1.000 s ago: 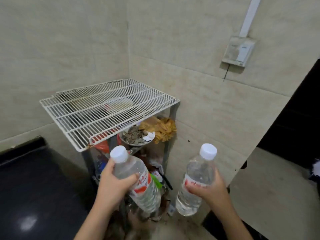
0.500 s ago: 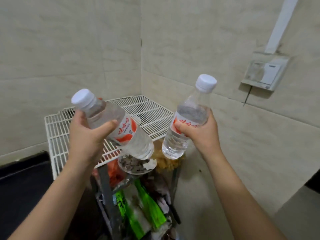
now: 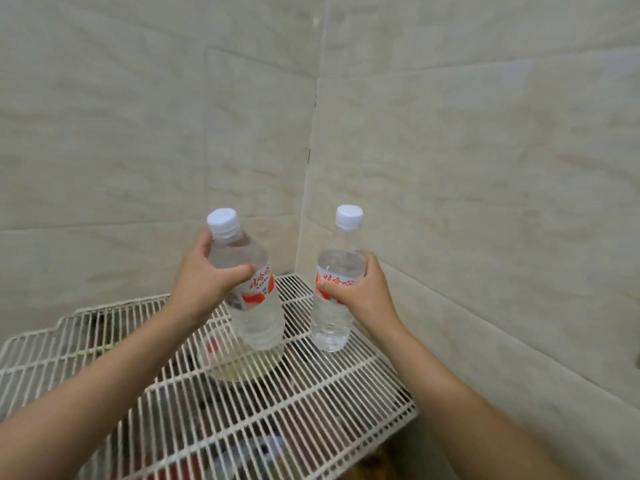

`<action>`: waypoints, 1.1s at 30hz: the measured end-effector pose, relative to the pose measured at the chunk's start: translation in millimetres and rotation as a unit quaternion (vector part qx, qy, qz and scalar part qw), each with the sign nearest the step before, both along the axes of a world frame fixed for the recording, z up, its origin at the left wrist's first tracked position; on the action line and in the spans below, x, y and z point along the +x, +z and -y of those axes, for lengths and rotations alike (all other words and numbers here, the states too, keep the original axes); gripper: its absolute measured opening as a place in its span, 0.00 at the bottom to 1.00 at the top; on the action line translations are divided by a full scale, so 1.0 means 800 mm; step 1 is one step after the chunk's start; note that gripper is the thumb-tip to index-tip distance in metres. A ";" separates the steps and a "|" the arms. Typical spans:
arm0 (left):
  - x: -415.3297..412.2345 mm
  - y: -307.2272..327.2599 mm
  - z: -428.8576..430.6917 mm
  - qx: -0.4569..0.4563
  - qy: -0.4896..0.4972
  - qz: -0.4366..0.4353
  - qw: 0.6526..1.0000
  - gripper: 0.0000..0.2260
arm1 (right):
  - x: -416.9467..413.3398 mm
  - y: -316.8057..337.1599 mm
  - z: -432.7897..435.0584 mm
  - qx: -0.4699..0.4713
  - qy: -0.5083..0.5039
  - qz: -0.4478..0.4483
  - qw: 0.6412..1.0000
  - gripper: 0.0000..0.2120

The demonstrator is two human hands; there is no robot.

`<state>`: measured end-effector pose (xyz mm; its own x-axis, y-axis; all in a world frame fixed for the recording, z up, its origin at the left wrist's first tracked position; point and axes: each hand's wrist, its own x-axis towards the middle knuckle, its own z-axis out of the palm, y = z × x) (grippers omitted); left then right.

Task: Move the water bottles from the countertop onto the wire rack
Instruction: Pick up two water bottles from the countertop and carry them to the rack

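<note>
Two clear water bottles with white caps and red-and-white labels are held over the white wire rack (image 3: 311, 420). My left hand (image 3: 204, 285) grips the left bottle (image 3: 254, 306) around its shoulder; it leans slightly left, its base just above or on the wires. My right hand (image 3: 360, 292) wraps the label of the right bottle (image 3: 334, 306), which stands upright near the rack's back right corner, its base at the wires. Whether either base rests on the rack I cannot tell.
The rack sits in a corner between two beige tiled walls (image 3: 485, 168). Below the wires a plate or bowl (image 3: 239, 370) and cluttered items show on lower shelves. The rack's front right edge (image 3: 412, 410) ends near the right wall.
Both hands have carried the bottles forward and down over the rack top. The view has moved closer, so the rack now fills the lower frame.
</note>
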<state>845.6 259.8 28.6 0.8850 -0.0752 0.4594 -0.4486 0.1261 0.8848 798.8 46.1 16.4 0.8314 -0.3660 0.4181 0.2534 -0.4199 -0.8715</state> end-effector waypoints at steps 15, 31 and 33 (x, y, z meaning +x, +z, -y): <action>0.204 -0.010 0.047 0.097 0.049 -0.046 0.993 0.25 | 0.233 -0.024 0.015 -0.012 -0.007 -0.067 0.998 0.48; 0.285 -0.006 0.083 0.198 -0.083 -0.089 0.973 0.23 | 0.292 -0.018 0.044 0.031 0.218 -0.133 0.966 0.24; 0.286 -0.006 0.081 0.201 -0.082 -0.094 0.972 0.23 | 0.291 -0.021 0.044 0.038 0.215 -0.142 0.966 0.26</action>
